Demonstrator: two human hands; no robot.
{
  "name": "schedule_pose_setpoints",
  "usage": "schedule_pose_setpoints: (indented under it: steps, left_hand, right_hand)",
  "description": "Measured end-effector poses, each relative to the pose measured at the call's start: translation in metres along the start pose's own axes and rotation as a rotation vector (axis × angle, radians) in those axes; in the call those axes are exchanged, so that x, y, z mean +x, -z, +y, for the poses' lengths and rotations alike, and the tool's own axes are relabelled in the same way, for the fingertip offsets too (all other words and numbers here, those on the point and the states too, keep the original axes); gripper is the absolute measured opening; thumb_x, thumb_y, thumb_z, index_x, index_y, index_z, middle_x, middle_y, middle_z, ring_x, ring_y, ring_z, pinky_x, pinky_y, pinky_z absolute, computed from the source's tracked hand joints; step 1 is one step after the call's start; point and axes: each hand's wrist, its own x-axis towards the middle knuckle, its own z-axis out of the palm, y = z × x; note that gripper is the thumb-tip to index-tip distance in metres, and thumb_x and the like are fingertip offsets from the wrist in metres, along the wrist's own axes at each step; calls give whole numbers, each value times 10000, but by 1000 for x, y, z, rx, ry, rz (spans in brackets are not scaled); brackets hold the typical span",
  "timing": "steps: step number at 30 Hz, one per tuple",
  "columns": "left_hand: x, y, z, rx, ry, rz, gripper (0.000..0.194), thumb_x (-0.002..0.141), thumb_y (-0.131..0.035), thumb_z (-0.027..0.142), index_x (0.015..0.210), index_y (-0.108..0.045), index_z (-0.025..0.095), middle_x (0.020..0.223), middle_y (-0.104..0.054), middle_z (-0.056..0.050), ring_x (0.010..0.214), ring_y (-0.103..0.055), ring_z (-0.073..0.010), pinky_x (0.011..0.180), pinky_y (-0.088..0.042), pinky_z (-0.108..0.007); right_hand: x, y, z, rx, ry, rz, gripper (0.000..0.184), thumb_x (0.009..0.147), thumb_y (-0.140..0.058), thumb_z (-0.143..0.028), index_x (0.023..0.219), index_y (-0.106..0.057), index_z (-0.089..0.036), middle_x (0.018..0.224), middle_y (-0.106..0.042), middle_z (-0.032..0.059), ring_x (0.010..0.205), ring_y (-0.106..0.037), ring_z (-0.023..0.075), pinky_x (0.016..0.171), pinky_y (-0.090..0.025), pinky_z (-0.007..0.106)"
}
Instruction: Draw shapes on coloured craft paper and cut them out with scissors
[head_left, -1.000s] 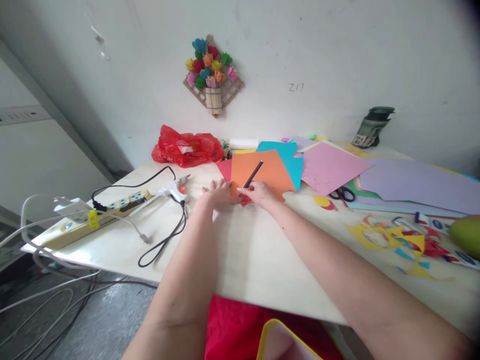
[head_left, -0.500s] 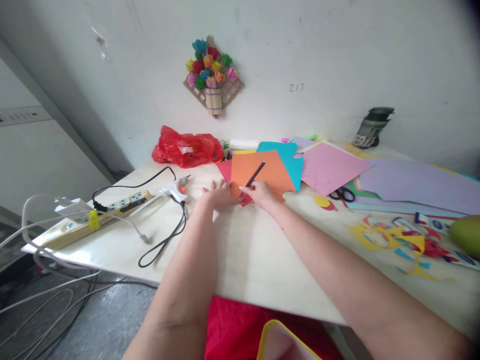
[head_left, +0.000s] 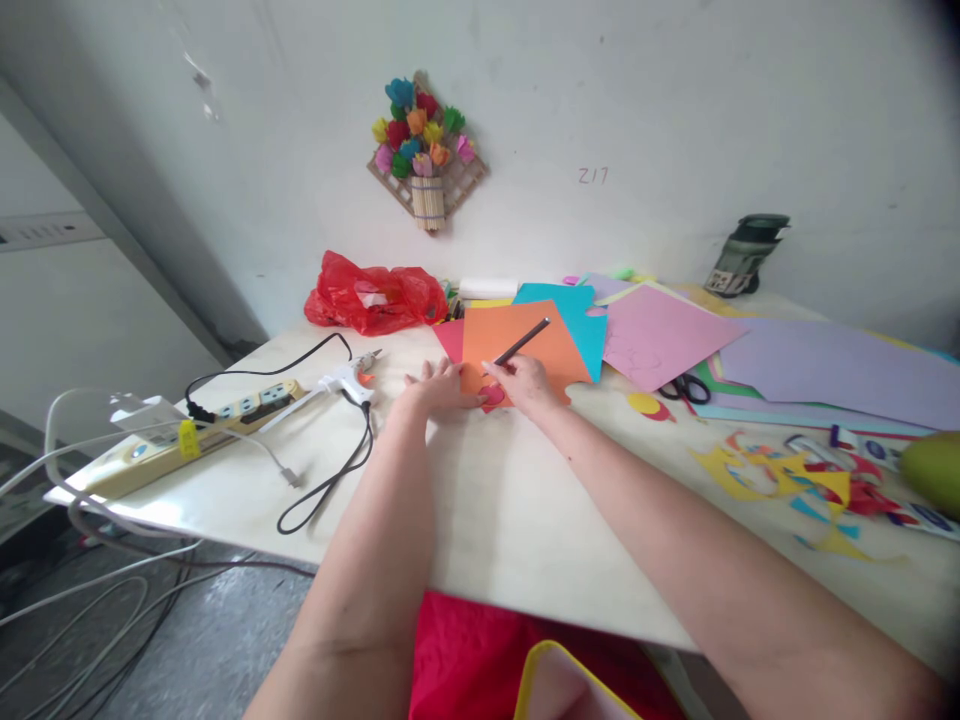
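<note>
A cream power strip (head_left: pixel 199 440), a cable plugged into it, lies at the left end of a pale desk (head_left: pixel 525 520); beside it sits a white hot-glue gun (head_left: pixel 351 380), its black cord looped toward the front edge. Behind, a crumpled red plastic bag (head_left: pixel 367 298) rests near the wall, where a lattice hanging of colorful paper flowers (head_left: pixel 427 150) is mounted. At center, a person's left hand (head_left: pixel 437 388) lies flat, fingers spread, over the lower left edge of an orange paper sheet (head_left: pixel 514 330). A small red paper piece (head_left: pixel 493 396) lies between the two hands at the sheet's lower edge. The right hand (head_left: pixel 529 382) pinches a slanted dark pen or pencil (head_left: pixel 525 341) between thumb and fingers above the orange sheet; whether its tip touches the paper cannot be told. A blue sheet (head_left: pixel 562 303) shows behind the orange one, followed rightward by a yellow paper disc (head_left: pixel 643 403), a pink sheet (head_left: pixel 664 335), black-handled scissors (head_left: pixel 688 388), a dark green bottle (head_left: pixel 742 258), yellow paper scraps (head_left: pixel 739 478) and a lavender sheet (head_left: pixel 832 365).
</note>
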Motion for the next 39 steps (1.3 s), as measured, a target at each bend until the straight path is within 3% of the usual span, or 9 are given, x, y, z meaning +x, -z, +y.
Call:
schedule_pose_setpoints:
  steps: [5, 13, 23, 31, 39]
  left_hand:
    - [1, 0, -3, 2, -9, -6, 916, 667, -433, 702, 1424, -127, 287, 1511, 39, -81, 1341, 54, -405, 963, -71, -690]
    - [2, 2, -15, 12, -62, -55, 938, 661, -466, 671, 1432, -57, 330, 1508, 39, -38, 1346, 85, -362, 981, -44, -676]
    - [-4, 5, -19, 21, -114, -64, 793, 668, -493, 670, 1371, -280, 371, 1512, 18, -25, 1343, 55, -386, 974, -44, -675]
    - [-9, 7, -14, -14, -171, -2, 656, 679, -496, 655, 1272, -442, 379, 1506, 21, 29, 1352, 94, -327, 1019, -37, -621]
    - [-8, 6, -12, -52, -181, 14, 686, 644, -530, 662, 1272, -427, 404, 1508, 0, 52, 1352, 100, -324, 1030, -35, -607]
  right_hand:
    - [-5, 1, -7, -97, -45, -101, 195, 757, -611, -351, 720, -673, -170, 710, -695, 57, 703, -645, 172, 599, -443, 228]
    - [-5, 2, -7, -145, -52, -127, 244, 758, -597, -407, 780, -697, -185, 733, -693, 48, 698, -627, 169, 590, -422, 236]
    - [-7, 0, -7, -150, -44, -114, 272, 752, -596, -441, 806, -714, -201, 740, -700, 48, 709, -632, 171, 584, -427, 232]
    - [-7, 2, -10, -162, -52, -121, 271, 746, -606, -443, 773, -713, -195, 736, -703, 53, 694, -637, 171, 566, -426, 234]
    - [-7, 1, -9, -158, -50, -115, 257, 747, -613, -436, 760, -711, -199, 724, -700, 50, 694, -637, 167, 568, -430, 229]
